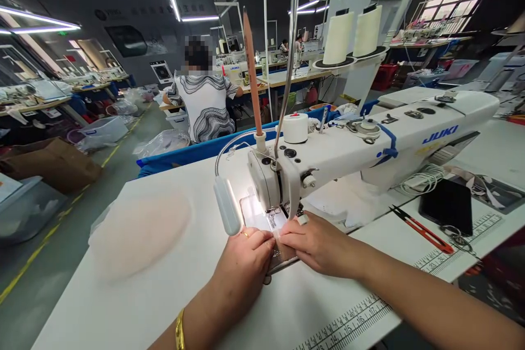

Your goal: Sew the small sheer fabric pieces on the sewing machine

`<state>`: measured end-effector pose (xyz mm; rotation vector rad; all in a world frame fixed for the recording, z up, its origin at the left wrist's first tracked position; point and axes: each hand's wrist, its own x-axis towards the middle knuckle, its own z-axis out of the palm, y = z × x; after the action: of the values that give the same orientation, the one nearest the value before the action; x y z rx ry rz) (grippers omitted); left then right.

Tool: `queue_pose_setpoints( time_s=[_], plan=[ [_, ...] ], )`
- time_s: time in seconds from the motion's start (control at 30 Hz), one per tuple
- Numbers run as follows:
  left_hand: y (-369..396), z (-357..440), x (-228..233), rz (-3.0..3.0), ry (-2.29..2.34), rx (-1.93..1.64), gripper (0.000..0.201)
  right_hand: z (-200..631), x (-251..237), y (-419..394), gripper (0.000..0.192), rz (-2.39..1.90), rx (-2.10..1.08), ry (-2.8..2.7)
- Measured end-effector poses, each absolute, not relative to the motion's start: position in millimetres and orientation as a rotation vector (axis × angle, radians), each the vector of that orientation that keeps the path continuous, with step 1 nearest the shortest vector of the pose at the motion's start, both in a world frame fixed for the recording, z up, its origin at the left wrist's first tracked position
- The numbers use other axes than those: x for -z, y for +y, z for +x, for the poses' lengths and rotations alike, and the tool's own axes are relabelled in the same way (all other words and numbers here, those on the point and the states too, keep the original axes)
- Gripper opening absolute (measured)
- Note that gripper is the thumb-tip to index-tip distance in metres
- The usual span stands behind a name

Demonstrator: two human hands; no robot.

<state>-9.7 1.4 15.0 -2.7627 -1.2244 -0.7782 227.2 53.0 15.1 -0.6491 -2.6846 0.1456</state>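
Head view: a small beige fabric piece [282, 254] is pinned flat on the bench [164, 284] under the sewing machine [369, 142] needle by the left hand [241, 268] and right hand [315, 243], fingers closed down on it. It is judged light, limp and slippery, best held at its edges.

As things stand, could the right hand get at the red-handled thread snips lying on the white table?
Probably yes. The red-handled thread snips lie in the open on the white table, to the right of the right hand, with nothing between them. That hand now presses a small fabric piece at the needle.
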Motion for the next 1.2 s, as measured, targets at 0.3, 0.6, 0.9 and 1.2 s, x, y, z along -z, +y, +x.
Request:
queue_pose_setpoints(
  time_s=[0.3, 0.6, 0.9, 1.2],
  plan=[
    [18.5, -14.6, -14.4, -2.729, -1.281, 0.764, 0.033, 225.1, -15.9, 55.2, 0.036, -0.823, -0.117, -2.65],
    [23.7, -26.4, -14.0, -2.666, -1.522, 0.638, 0.023, 223.8, -11.2, 55.5, 0.038, -0.804, -0.091, -2.569],
    [3.3, -30.1, -45.0, -2.554, -1.609, 0.447, 0.028, 221.3, 0.6, 51.7, 0.029, -0.478, -0.187, -2.472],
    [15.3, -53.7, -56.5, -2.726, -1.625, 0.386, 0.019, 167.3, -4.4, 25.8, 0.026, -0.263, -0.388, -2.501]
  ],
)
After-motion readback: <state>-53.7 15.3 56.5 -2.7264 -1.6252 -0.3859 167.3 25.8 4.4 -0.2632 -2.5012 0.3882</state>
